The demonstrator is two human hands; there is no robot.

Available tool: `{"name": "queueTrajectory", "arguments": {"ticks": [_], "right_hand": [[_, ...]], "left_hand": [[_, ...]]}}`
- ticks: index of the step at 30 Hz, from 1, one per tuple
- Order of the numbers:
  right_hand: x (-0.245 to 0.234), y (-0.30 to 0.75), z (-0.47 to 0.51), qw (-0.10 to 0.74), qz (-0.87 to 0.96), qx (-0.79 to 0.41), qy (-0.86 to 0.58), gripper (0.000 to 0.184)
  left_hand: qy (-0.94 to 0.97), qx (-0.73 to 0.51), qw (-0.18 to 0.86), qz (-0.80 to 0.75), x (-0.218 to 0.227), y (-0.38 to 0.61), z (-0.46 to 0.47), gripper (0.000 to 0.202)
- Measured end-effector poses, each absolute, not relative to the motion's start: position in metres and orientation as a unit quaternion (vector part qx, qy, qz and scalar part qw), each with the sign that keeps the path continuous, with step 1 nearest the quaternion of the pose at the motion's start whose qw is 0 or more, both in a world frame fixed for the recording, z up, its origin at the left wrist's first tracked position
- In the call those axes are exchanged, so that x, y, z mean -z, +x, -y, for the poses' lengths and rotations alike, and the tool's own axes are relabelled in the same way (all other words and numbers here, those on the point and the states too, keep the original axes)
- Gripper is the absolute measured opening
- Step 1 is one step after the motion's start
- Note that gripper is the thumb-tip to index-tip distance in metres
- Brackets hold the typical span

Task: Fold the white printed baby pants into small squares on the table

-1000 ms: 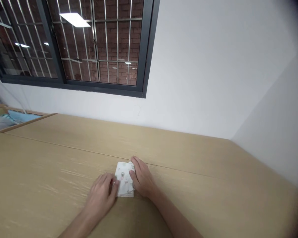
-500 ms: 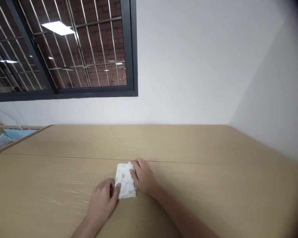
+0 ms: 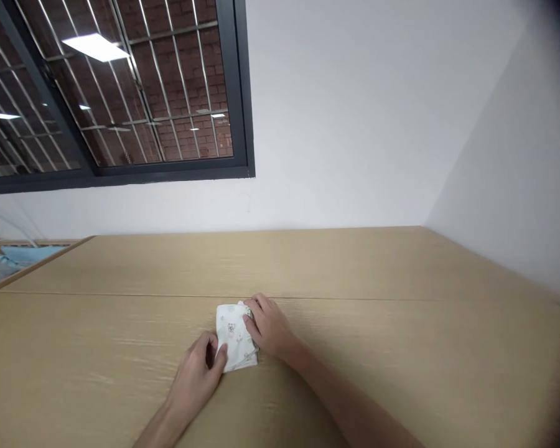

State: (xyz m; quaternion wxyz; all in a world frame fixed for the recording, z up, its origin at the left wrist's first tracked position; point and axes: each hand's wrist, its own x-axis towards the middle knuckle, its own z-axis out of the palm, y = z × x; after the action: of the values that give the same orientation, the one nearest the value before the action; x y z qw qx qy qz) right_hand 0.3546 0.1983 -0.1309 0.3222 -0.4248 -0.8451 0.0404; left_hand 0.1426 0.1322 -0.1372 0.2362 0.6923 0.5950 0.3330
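Observation:
A folded white cloth (image 3: 233, 336) with small printed figures lies flat on the light wood table (image 3: 354, 339), a little below the table's seam. My left hand (image 3: 198, 364) is at its lower left edge, with the thumb pressed on the fabric. From the upper right, my right hand (image 3: 268, 326) rests its fingers on the folded layers and covers that corner. Both forearms come in from the bottom of the view.
A seam crosses the tabletop behind the cloth. White walls meet at the far right corner. A barred window (image 3: 121, 93) faces brickwork above. At the far left, a wooden-edged container (image 3: 28, 258) holds blue and white fabric.
My view has turned and levelled, so the window and table edge have shifted left and straightened. The cloth stays in the same place, between both hands, which have shifted only slightly.

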Motion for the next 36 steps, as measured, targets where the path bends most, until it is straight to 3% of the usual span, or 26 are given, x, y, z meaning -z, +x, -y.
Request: {"name": "queueTrajectory", "arguments": {"ticks": [16, 25, 36], "right_hand": [[0.127, 0.356, -0.199, 0.322, 0.854, -0.058, -0.404, 0.019], [0.124, 0.356, -0.197, 0.327, 0.854, -0.068, -0.399, 0.019], [0.124, 0.355, -0.196, 0.324, 0.858, -0.061, -0.393, 0.020]], "left_hand": [[0.695, -0.363, 0.247, -0.570, 0.136, 0.145, -0.126, 0.026], [0.694, -0.366, 0.244, -0.570, 0.126, 0.149, -0.124, 0.042], [0.737, -0.373, 0.230, -0.514, 0.129, 0.149, -0.129, 0.037]]}}
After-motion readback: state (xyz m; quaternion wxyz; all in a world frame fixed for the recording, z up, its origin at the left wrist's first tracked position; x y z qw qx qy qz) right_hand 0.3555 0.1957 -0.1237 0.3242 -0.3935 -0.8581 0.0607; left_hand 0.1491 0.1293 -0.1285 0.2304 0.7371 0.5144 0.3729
